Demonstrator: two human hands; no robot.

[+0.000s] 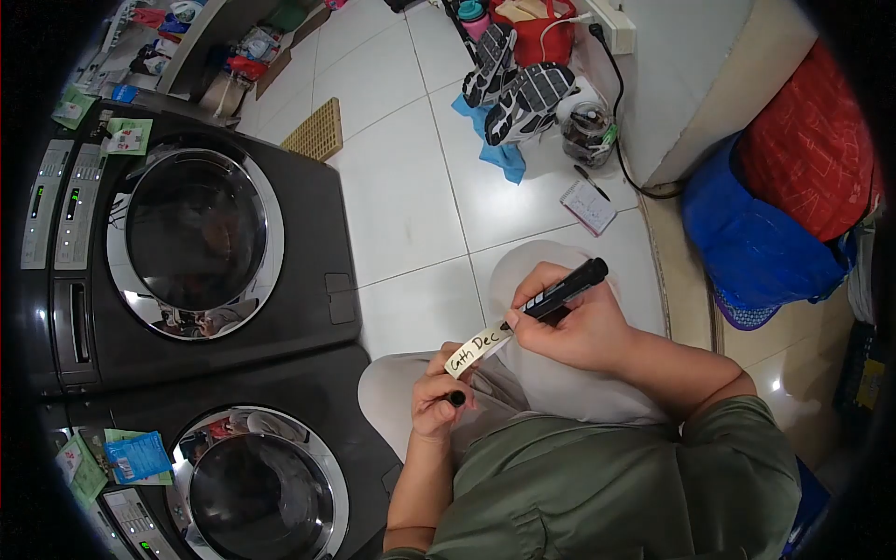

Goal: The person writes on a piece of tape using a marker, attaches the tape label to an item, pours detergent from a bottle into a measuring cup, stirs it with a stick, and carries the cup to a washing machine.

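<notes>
My right hand (569, 322) is closed around a thick black marker (563, 287), its tip at the right end of a pale strip of tape (474, 350). Handwriting on the strip reads roughly "Cath Dec". My left hand (441, 397) holds the strip from below with its upper fingers. A black marker cap (455, 399) is tucked in the same hand, its open end facing up. Both hands are over my lap, above the light trousers (397, 387).
Two dark front-loading machines (313, 233) stand at the left. On the tiled floor ahead lie a notepad (588, 205), a pen (592, 183), upturned shoes (530, 101), a blue cloth (502, 163) and a yellow mat (317, 131). At the right is a blue bag (747, 224).
</notes>
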